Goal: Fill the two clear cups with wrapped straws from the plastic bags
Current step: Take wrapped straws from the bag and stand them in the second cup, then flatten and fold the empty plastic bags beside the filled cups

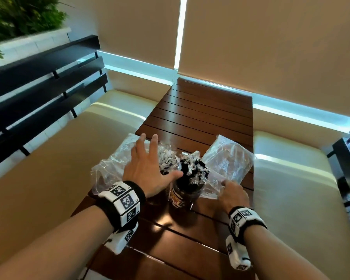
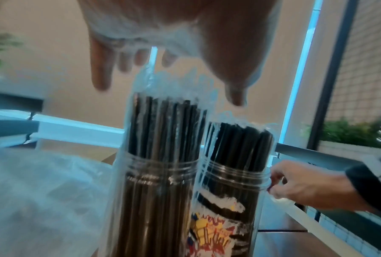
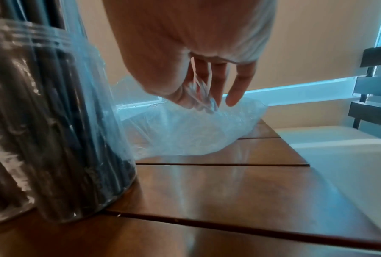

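Note:
Two clear cups stand side by side on the wooden table (image 1: 206,110), both packed with black wrapped straws. The plain left cup (image 2: 154,191) is mostly hidden under my left hand (image 1: 162,156), which hovers over its straw tops (image 1: 168,158) with fingers spread and holds nothing. The right cup (image 1: 187,193) bears a printed label. Right of it, my right hand (image 1: 227,185) pinches the near edge of the right plastic bag (image 1: 228,156), which lies flat. In the right wrist view the fingers (image 3: 235,87) curl round crumpled plastic (image 3: 185,132). The left plastic bag (image 1: 113,158) lies beyond my left wrist.
Cream bench cushions flank the table on the left (image 1: 59,168) and right (image 1: 291,188). A black slatted backrest (image 1: 38,81) rises at left. The left bag overhangs the table's left edge. Bare wooden slats stretch beyond the cups toward the blinds.

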Demonstrator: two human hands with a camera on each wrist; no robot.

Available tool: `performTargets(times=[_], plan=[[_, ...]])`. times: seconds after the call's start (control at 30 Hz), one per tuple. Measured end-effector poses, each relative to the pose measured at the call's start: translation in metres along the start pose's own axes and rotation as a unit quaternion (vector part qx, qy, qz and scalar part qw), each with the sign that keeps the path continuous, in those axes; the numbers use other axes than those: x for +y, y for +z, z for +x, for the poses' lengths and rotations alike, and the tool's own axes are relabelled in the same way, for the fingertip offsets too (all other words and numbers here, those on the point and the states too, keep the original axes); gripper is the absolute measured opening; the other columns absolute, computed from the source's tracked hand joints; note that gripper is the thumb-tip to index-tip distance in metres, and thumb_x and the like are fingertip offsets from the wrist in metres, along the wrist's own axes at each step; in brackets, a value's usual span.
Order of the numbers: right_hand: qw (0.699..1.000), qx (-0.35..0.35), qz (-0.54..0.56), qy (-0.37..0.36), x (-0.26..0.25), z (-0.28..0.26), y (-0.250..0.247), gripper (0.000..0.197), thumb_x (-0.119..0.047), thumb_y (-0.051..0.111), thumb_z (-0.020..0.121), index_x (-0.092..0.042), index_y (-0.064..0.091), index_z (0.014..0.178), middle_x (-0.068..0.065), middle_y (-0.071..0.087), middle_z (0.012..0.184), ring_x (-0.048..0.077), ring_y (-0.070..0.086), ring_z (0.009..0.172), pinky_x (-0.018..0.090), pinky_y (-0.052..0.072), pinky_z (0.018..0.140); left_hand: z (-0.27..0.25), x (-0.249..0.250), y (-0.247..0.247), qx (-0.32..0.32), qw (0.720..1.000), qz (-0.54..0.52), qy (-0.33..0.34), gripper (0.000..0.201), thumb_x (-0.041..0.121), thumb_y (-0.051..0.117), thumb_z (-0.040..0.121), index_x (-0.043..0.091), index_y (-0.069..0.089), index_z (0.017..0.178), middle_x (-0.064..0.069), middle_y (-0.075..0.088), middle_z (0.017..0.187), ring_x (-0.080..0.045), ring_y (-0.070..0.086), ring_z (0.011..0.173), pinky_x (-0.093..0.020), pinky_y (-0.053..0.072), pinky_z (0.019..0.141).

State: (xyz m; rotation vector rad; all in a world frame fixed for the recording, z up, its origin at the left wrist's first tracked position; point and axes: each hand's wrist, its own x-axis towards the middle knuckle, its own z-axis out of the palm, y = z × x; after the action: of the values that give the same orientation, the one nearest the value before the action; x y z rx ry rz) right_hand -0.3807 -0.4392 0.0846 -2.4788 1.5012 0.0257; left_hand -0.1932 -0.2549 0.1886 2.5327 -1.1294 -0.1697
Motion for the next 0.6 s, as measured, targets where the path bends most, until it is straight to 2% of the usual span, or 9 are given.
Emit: performTargets(times=[0.07, 0.17, 0.23, 0.3, 0.37, 0.43, 0.5, 0.57, 0.6], plan=[[0.999, 0.015, 0.031, 0.014, 0.012, -0.01, -0.007, 0.025, -0.01, 0.054, 0.086, -0.018, 0.063, 0.109, 0.005, 0.062, 0.117, 0.029, 0.063, 0.104, 0.035, 0.049, 0.088, -0.003, 0.016, -0.007, 0.097, 0.992, 0.024, 0.083, 0.099, 0.078, 0.058, 0.069, 0.02, 0.029, 0.143, -0.01, 0.02, 0.149, -0.03, 0.028, 0.135, -0.051, 0.041, 0.099], [0.999, -0.008, 0.046, 0.008, 0.029, -0.034, -0.014, 0.023, -0.004, 0.055, 0.079, -0.021, 0.055, 0.096, 0.005, 0.058, 0.109, 0.029, 0.06, 0.099, 0.034, 0.051, 0.082, -0.015, 0.052, -0.004, 0.191, 0.944, -0.015, 0.267, 0.043, 0.045, 0.065, 0.08, 0.015, 0.057, 0.111, -0.007, 0.05, 0.119, -0.025, 0.05, 0.104, -0.041, 0.049, 0.081], [0.997, -0.061, 0.054, -0.009, 0.038, -0.059, -0.01, 0.021, -0.008, 0.057, 0.08, -0.024, 0.048, 0.092, 0.004, 0.052, 0.105, 0.029, 0.059, 0.099, 0.032, 0.05, 0.079, -0.034, 0.077, 0.012, 0.127, 0.91, -0.024, 0.394, 0.016, 0.031, 0.057, 0.087, 0.016, 0.06, 0.089, -0.003, 0.055, 0.094, -0.021, 0.056, 0.078, -0.037, 0.051, 0.063], [0.993, -0.097, 0.068, -0.018, 0.045, -0.083, -0.001, 0.024, -0.03, 0.065, 0.078, -0.022, 0.051, 0.095, 0.002, 0.051, 0.102, 0.025, 0.058, 0.097, 0.028, 0.045, 0.076, -0.057, 0.099, 0.037, -0.004, 0.885, 0.048, 0.463, 0.022, 0.034, 0.047, 0.091, 0.019, 0.06, 0.085, -0.001, 0.059, 0.089, -0.022, 0.061, 0.07, -0.034, 0.053, 0.056], [0.991, -0.114, 0.072, -0.004, 0.05, -0.103, 0.012, 0.039, -0.044, 0.064, 0.074, -0.023, 0.058, 0.106, 0.002, 0.057, 0.107, 0.021, 0.059, 0.094, 0.029, 0.048, 0.079, -0.077, 0.116, 0.058, -0.148, 0.89, 0.096, 0.422, 0.026, 0.038, 0.046, 0.091, 0.02, 0.065, 0.095, -0.004, 0.065, 0.101, -0.026, 0.066, 0.084, -0.035, 0.055, 0.067], [0.985, -0.124, 0.114, 0.039, 0.053, -0.113, 0.023, 0.023, -0.028, 0.06, 0.078, -0.02, 0.063, 0.1, 0.004, 0.064, 0.102, 0.02, 0.058, 0.086, 0.027, 0.047, 0.077, -0.086, 0.124, 0.074, -0.268, 0.898, 0.107, 0.333, 0.023, 0.037, 0.053, 0.09, 0.022, 0.066, 0.102, -0.008, 0.067, 0.108, -0.031, 0.065, 0.098, -0.038, 0.053, 0.078], [0.96, -0.156, 0.218, 0.084, 0.051, -0.121, 0.024, 0.012, -0.015, 0.057, 0.081, -0.016, 0.065, 0.09, 0.005, 0.066, 0.088, 0.019, 0.06, 0.078, 0.027, 0.05, 0.074, -0.091, 0.123, 0.093, -0.348, 0.892, 0.105, 0.271, 0.034, 0.041, 0.063, 0.084, 0.022, 0.061, 0.113, -0.009, 0.066, 0.116, -0.031, 0.063, 0.107, -0.036, 0.052, 0.085], [0.884, -0.202, 0.404, 0.122, 0.047, -0.126, 0.022, 0.011, -0.01, 0.054, 0.086, -0.013, 0.064, 0.092, 0.006, 0.065, 0.081, 0.018, 0.065, 0.069, 0.037, 0.059, 0.07, -0.095, 0.113, 0.114, -0.387, 0.89, 0.087, 0.224, 0.059, 0.041, 0.073, 0.077, 0.022, 0.05, 0.127, -0.006, 0.06, 0.127, -0.028, 0.06, 0.115, -0.031, 0.05, 0.09], [0.833, -0.228, 0.487, 0.131, 0.046, -0.129, 0.015, 0.012, -0.007, 0.051, 0.09, -0.013, 0.061, 0.093, 0.006, 0.063, 0.08, 0.016, 0.065, 0.065, 0.034, 0.059, 0.064, -0.097, 0.106, 0.125, -0.386, 0.901, 0.058, 0.192, 0.063, 0.039, 0.076, 0.075, 0.022, 0.047, 0.129, -0.004, 0.06, 0.127, -0.025, 0.06, 0.114, -0.028, 0.049, 0.089]])
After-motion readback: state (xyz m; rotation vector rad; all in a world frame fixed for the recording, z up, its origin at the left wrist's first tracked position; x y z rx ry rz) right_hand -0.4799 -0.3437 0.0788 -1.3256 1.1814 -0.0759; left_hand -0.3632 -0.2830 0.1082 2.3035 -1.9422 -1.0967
